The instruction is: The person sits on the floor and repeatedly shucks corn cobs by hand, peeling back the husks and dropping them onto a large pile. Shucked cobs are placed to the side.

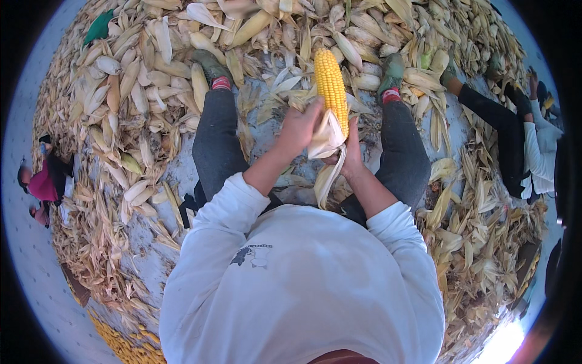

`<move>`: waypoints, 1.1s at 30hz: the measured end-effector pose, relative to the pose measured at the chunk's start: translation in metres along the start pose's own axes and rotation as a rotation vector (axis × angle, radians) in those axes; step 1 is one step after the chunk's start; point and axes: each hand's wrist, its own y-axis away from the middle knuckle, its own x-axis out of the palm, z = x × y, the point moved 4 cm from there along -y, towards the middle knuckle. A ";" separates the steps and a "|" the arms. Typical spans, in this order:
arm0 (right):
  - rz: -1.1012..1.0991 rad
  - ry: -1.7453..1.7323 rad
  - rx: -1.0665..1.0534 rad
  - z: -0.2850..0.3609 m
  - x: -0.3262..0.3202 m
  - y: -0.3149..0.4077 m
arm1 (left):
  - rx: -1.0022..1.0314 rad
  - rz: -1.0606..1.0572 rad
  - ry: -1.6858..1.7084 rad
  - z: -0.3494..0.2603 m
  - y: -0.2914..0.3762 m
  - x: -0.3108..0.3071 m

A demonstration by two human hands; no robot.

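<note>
A yellow ear of corn [331,84] stands tip up between my two hands, its kernels bare over the upper part. Pale husk leaves [328,132] are folded down around its base, and one long strip hangs below. My left hand [298,125] closes on the peeled-back husk at the ear's left side, thumb against the kernels. At the lower right, my right hand [350,152] holds the base of the same ear, its fingers partly hidden behind the husk.
Unpeeled ears in dry husks [159,82] are heaped ahead and to the left. Loose husks [473,232] lie at right. Bare yellow ears [122,339] lie at lower left. Other people sit at the far left [45,182] and right [536,145]. My legs are spread around the hands.
</note>
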 end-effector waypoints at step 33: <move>-0.635 1.411 -0.726 0.073 -0.011 0.012 | 0.144 -0.017 -0.414 0.019 -0.006 -0.010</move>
